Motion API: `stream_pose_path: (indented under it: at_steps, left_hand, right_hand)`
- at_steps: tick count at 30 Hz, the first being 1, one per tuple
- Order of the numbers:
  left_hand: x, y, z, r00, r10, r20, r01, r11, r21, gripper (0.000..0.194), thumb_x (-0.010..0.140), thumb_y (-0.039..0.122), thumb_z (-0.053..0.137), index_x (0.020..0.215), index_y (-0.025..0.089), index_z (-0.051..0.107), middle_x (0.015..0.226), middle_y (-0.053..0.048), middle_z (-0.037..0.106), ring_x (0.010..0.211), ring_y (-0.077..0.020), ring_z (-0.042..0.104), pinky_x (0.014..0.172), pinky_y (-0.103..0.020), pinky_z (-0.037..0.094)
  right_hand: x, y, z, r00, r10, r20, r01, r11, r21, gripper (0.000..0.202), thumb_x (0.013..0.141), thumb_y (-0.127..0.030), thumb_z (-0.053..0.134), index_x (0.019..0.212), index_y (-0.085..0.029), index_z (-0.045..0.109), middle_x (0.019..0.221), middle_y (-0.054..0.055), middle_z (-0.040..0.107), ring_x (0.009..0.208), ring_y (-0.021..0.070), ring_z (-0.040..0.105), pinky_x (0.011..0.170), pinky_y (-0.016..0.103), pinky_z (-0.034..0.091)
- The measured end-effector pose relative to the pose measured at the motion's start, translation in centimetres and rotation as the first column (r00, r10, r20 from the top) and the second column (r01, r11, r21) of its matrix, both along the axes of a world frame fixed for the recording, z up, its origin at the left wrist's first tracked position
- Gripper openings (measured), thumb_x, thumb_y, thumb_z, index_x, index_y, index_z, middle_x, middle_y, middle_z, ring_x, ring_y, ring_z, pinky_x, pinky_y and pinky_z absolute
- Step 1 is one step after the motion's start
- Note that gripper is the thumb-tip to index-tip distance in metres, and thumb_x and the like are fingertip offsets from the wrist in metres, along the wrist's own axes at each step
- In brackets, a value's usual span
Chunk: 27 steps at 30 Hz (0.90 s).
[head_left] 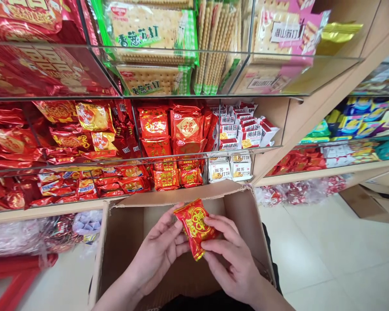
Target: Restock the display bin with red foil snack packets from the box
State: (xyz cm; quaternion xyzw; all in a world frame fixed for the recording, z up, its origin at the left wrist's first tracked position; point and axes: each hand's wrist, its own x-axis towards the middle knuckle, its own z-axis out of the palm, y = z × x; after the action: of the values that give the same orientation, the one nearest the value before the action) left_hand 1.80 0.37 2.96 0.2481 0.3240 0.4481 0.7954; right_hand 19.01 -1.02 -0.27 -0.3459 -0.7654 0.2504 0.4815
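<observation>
From the head view I have the packet (197,229) up in front, above the open carton (243,218), well clear of its bottom. Red, gold print, printed side toward the camera. Long axis runs steeply down, upper left to lower right; one crimped gold end points up and a bit left, the other points down, toward my wrists. Packet is tilted, not upright.

Grip: both hands on it, fingers partly curled, opened only about as far as the packet is wide. My left hand (162,252) pinches the upper left edge, thumb against the side, other fingers behind and below, some hidden. My right hand (235,255) has fingertips on the right edge and the lower end, thumb near the bottom tip; exact thumb contact I can't tell.

Beyond the carton: shelf (55,213) with red packs (188,125) and, right of them, white packs (222,170). Crackers (149,30) sit in the tier above. Pale tiled floor (314,246) shows right of the carton.
</observation>
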Motion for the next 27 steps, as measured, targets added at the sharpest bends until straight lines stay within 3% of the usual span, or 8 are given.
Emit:
stream_pose_path:
  at_steps: [3, 6, 12, 15, 18, 20, 22, 27]
  left_hand:
    - [0.4, 0.0, -0.2, 0.998, 0.032, -0.059, -0.029, 0.998, 0.047, 0.036, 0.081, 0.014, 0.043, 0.114, 0.027, 0.039, 0.107, -0.006, 0.057, 0.091, -0.0192, 0.056, 0.077, -0.035, 0.044]
    - [1.0, -0.2, -0.7, 0.997, 0.009, -0.082, -0.006, 0.999, 0.033, 0.024, 0.082, 0.017, 0.042, 0.105, 0.023, 0.046, 0.101, -0.006, 0.06, 0.089, -0.0193, 0.057, 0.076, -0.035, 0.044]
    - [1.9, -0.8, -1.4, 0.957, -0.065, -0.282, 0.111, 0.982, 0.151, 0.027, 0.078, 0.021, 0.049, 0.105, 0.022, 0.043, 0.102, -0.005, 0.058, 0.089, -0.0154, 0.055, 0.072, -0.027, 0.045]
    - [1.5, -0.1, -0.7, 0.893, -0.068, -0.444, 0.178, 0.961, 0.211, 0.035, 0.079, 0.025, 0.046, 0.112, 0.023, 0.034, 0.094, -0.005, 0.06, 0.079, -0.0141, 0.058, 0.07, -0.029, 0.047]
    - [0.1, 2.8, 0.4, 0.661, 0.212, -0.72, 0.201, 0.874, 0.442, 0.04, 0.078, 0.027, 0.046, 0.115, 0.024, 0.032, 0.096, -0.004, 0.06, 0.082, -0.015, 0.058, 0.076, -0.031, 0.045]
    - [-0.8, 6.2, 0.6, 0.354, 0.457, -0.816, 0.388, 0.722, 0.572, 0.032, 0.08, 0.028, 0.041, 0.11, 0.022, 0.043, 0.106, -0.005, 0.057, 0.095, -0.0158, 0.052, 0.085, -0.03, 0.04]
    - [-1.2, 10.1, 0.2, 0.057, 0.601, -0.797, 0.683, 0.559, 0.47, 0.032, 0.081, 0.025, 0.034, 0.109, 0.017, 0.048, 0.114, -0.007, 0.052, 0.107, -0.0163, 0.044, 0.094, -0.031, 0.032]
    - [0.4, 16.7, -2.8, -0.017, 0.59, -0.807, 0.85, 0.433, 0.299, 0.038, 0.072, 0.015, 0.044, 0.109, 0.019, 0.051, 0.123, -0.006, 0.046, 0.111, -0.0214, 0.039, 0.091, -0.036, 0.033]
  right_hand:
    - [-0.4, -0.2, -0.2, 0.984, -0.083, -0.16, 0.049, 0.977, -0.21, 0.025, 0.072, -0.012, 0.05, 0.095, -0.022, 0.053, 0.127, 0.009, 0.032, 0.113, 0.0247, 0.035, 0.089, 0.041, 0.036]
    - [-1.0, 0.1, -0.9, 0.926, -0.204, -0.317, 0.062, 0.911, -0.407, 0.019, 0.075, -0.018, 0.049, 0.094, -0.02, 0.051, 0.119, 0.01, 0.041, 0.109, 0.0216, 0.041, 0.087, 0.035, 0.04]
    - [-0.9, 0.1, -1.3, 0.954, -0.187, -0.234, 0.009, 0.798, -0.603, 0.026, 0.073, -0.024, 0.053, 0.097, -0.02, 0.045, 0.095, 0.006, 0.055, 0.081, 0.0153, 0.054, 0.069, 0.027, 0.047]
    - [0.6, 0.6, -0.3, 0.957, -0.202, -0.208, 0.039, 0.8, -0.598, 0.027, 0.073, -0.025, 0.054, 0.097, -0.019, 0.043, 0.09, 0.005, 0.056, 0.078, 0.0151, 0.054, 0.065, 0.026, 0.047]
    - [2.9, 2.8, 1.3, 0.921, -0.367, -0.133, 0.273, 0.849, -0.453, 0.03, 0.072, -0.026, 0.055, 0.099, -0.021, 0.043, 0.095, 0.006, 0.054, 0.084, 0.0161, 0.054, 0.069, 0.027, 0.046]
    - [4.2, 5.4, 2.4, 0.895, -0.446, -0.013, 0.428, 0.866, -0.261, 0.029, 0.072, -0.025, 0.053, 0.1, -0.021, 0.046, 0.101, 0.006, 0.052, 0.09, 0.0172, 0.051, 0.077, 0.03, 0.043]
    - [4.6, 8.4, 3.0, 0.888, -0.433, 0.152, 0.449, 0.889, -0.09, 0.025, 0.073, -0.023, 0.05, 0.098, -0.02, 0.049, 0.102, 0.006, 0.051, 0.094, 0.0176, 0.049, 0.082, 0.031, 0.039]
    - [2.1, 14.7, 2.9, 0.761, -0.289, 0.58, 0.41, 0.908, -0.087, 0.032, 0.073, -0.02, 0.049, 0.104, -0.016, 0.042, 0.094, 0.006, 0.057, 0.084, 0.016, 0.053, 0.073, 0.026, 0.039]
